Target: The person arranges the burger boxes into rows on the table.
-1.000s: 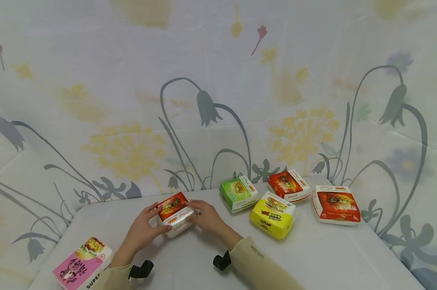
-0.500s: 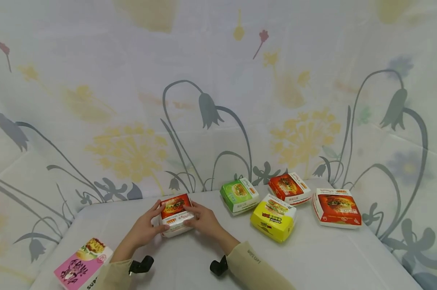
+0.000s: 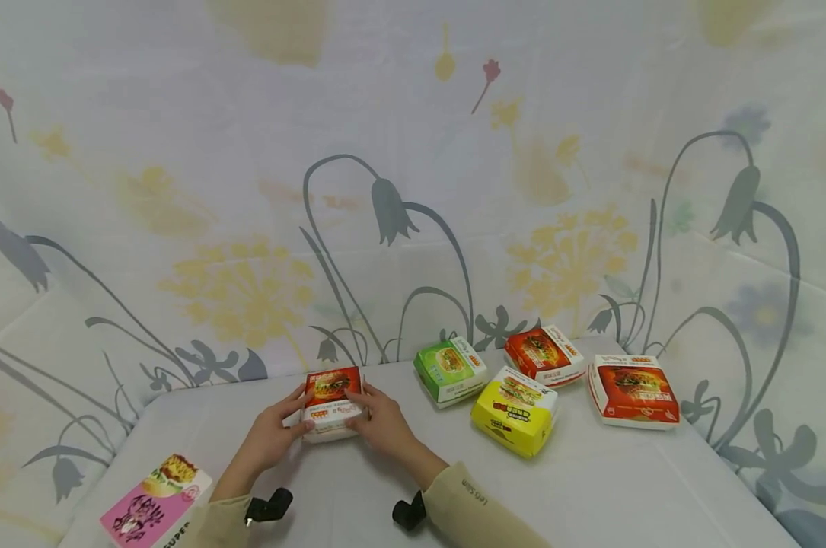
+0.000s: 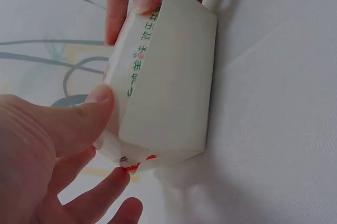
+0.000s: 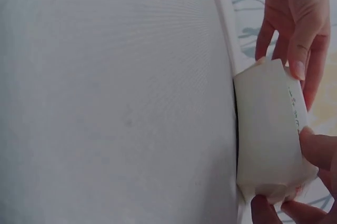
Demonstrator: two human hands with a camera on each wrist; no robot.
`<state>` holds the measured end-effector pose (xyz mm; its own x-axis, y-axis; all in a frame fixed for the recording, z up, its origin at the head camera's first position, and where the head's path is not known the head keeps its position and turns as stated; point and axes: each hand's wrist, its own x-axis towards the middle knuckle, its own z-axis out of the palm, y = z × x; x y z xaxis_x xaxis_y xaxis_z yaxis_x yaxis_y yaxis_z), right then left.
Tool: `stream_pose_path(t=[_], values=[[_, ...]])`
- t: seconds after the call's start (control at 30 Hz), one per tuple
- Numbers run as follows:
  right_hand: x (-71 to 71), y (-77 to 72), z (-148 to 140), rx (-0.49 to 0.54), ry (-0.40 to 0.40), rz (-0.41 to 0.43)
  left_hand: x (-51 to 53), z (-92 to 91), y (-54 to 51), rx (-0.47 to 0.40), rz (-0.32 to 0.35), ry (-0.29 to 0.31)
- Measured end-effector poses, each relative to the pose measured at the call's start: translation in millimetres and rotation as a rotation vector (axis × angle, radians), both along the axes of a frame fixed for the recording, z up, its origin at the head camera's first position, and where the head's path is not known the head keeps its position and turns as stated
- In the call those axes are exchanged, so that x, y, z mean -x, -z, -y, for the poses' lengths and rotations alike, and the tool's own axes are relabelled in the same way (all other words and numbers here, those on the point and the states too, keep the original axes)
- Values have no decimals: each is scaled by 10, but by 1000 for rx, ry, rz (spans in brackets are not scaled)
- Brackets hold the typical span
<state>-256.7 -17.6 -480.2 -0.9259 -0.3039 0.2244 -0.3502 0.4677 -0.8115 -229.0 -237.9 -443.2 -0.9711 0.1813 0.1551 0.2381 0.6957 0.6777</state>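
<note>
Between both hands, a red-and-white cardboard burger box (image 3: 333, 387) sits on the white table at its back left part, printed top up. My left hand (image 3: 272, 435) grips its left side, thumb at the near edge. On the right side my right hand (image 3: 385, 424) holds it, thumb on the near edge. The box's plain white near face (image 4: 171, 79) fills the middle of the left wrist view, its base against the table. The right wrist view shows the same white face (image 5: 267, 126) with fingers at both ends.
On the right stand a green box (image 3: 450, 368), a yellow box (image 3: 511, 415) and two red boxes, one behind (image 3: 544, 355) and one farther right (image 3: 634, 390). A pink box (image 3: 154, 502) lies at the front left. A flower-printed cloth (image 3: 413, 190) hangs behind the table (image 3: 632, 487).
Both hands have turned the burger box slightly clockwise, so its near edge now lies almost level in the head view. The other boxes stay where they were.
</note>
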Motion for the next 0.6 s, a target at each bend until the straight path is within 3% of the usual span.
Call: stream_pose_path(t=[0.3, 0.6], values=[[1, -1, -4, 1, -5, 0, -10, 5, 66, -14, 33, -77], [32, -101, -35, -16, -20, 29, 18, 16, 42, -25, 23, -79]])
